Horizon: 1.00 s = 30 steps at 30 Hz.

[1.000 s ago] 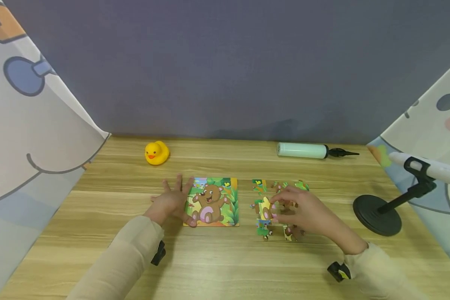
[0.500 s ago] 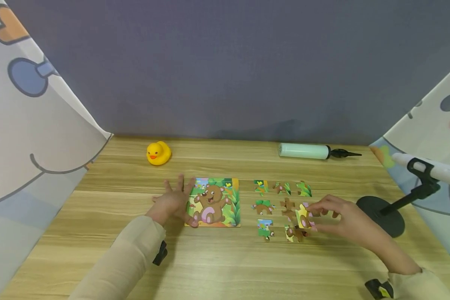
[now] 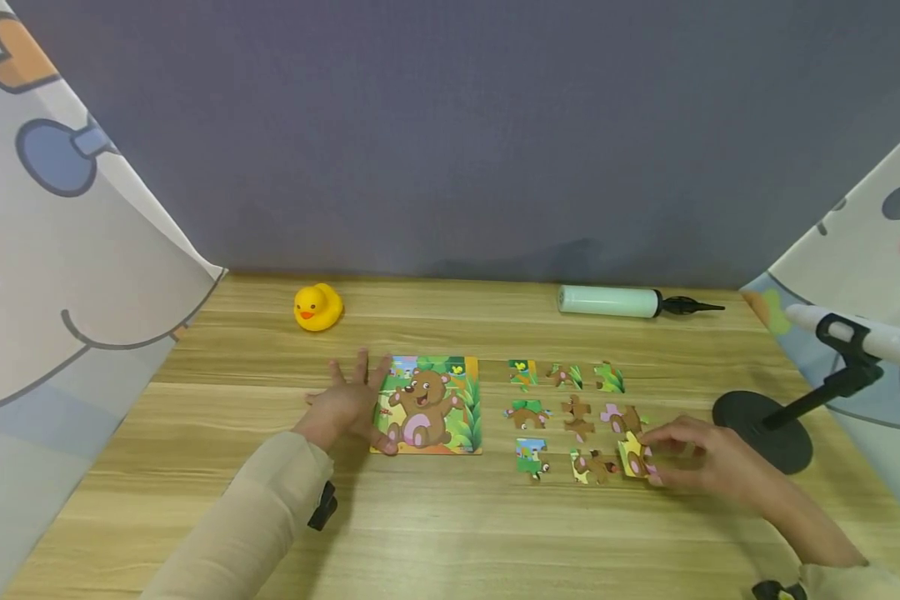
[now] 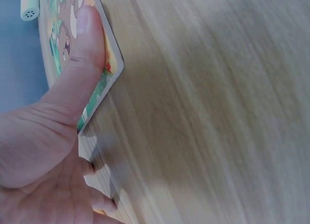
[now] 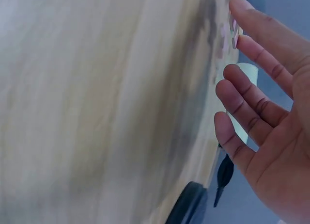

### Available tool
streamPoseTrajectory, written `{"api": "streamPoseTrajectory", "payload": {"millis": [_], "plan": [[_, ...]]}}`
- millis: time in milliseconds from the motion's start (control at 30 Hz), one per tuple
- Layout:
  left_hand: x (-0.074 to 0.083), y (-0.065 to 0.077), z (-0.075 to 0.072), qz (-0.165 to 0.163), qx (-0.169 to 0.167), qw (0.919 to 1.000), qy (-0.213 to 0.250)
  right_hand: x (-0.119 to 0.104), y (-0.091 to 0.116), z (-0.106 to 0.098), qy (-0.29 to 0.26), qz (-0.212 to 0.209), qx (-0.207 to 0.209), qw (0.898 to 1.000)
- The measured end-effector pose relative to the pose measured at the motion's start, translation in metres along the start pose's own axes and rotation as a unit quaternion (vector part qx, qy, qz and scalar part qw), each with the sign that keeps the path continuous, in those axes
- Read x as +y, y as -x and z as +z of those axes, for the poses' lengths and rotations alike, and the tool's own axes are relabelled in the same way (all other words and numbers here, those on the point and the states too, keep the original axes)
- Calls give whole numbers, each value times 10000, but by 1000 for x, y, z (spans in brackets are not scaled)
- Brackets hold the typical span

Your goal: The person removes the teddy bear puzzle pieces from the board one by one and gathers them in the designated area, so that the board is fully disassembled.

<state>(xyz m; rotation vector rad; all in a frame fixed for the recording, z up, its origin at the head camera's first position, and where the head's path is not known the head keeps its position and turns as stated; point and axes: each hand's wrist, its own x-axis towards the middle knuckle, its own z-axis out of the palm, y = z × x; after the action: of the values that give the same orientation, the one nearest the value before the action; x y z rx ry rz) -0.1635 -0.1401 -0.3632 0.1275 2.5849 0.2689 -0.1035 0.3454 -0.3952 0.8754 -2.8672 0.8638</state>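
Observation:
My left hand (image 3: 339, 414) lies with spread fingers at the left side of a square bear picture puzzle (image 3: 453, 429). In the left wrist view its thumb (image 4: 87, 49) rests on the puzzle's corner. My right hand (image 3: 708, 460) pinches a yellow-and-brown puzzle piece (image 3: 632, 457) between thumb and fingertips, tilted up at the front right of the loose pieces. Beside it lie a brown-and-pink piece (image 3: 626, 418) and a brown piece (image 3: 591, 467). In the right wrist view the held piece is mostly hidden, and the other fingers (image 5: 249, 100) extend loosely.
Several loose pieces, among them a duck piece (image 3: 522, 372), lie spaced in rows right of the puzzle. A rubber duck (image 3: 318, 307) sits back left, a pale green hand pump (image 3: 607, 301) back right. A black-based stand (image 3: 761, 432) is at the right.
My right hand has carried the pinched piece from above the left of the loose pieces to their front right corner, uncovering the others. My left hand has stayed on the puzzle.

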Motion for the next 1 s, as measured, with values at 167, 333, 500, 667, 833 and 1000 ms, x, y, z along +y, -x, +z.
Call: {"api": "streamPoseTrajectory", "payload": {"millis": [167,333,500,667,833,1000], "plan": [[-1,1,0,4,-36,10000,-10,5,5,5,-136,253,-147,9995],[-1,0,-1,47,-26,10000,31,6,5,7,-122,407,-337,9985],[-2,0,-2,71,-6,10000,-52,4,1,4,-41,651,-660,9957],[-3,-3,-2,52,-56,10000,-32,1,-1,1,-45,848,-879,9925],[-4,-5,-2,3,-192,9998,-59,-2,-3,-2,19,687,-834,9941],[-9,-5,-1,59,-176,9998,-16,-11,-11,-3,63,779,-829,9935]]}}
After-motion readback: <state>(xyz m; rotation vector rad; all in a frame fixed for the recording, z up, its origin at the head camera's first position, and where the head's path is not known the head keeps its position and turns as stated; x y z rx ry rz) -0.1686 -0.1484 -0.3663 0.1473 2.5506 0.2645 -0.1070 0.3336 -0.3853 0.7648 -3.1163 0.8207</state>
